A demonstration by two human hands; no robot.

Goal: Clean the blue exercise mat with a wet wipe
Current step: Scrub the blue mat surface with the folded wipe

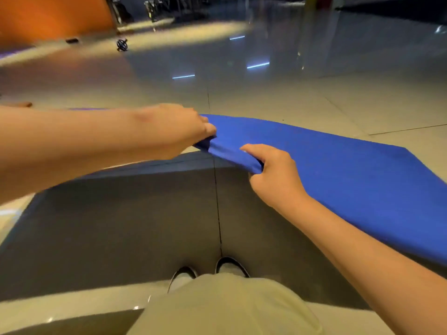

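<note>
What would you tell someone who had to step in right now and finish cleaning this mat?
Left hand: grips the end edge of the blue mat.
Right hand: grips the same edge, closer to the body.
Mat: the held end looks raised off the tiled floor; the rest stretches away to the right.
Wet wipe: not in view, and neither hand holds one.
Done: mat is in hand; no sign of wiping.
Left: probably lay the mat flat, fetch a wipe, and wipe the surface.
</note>
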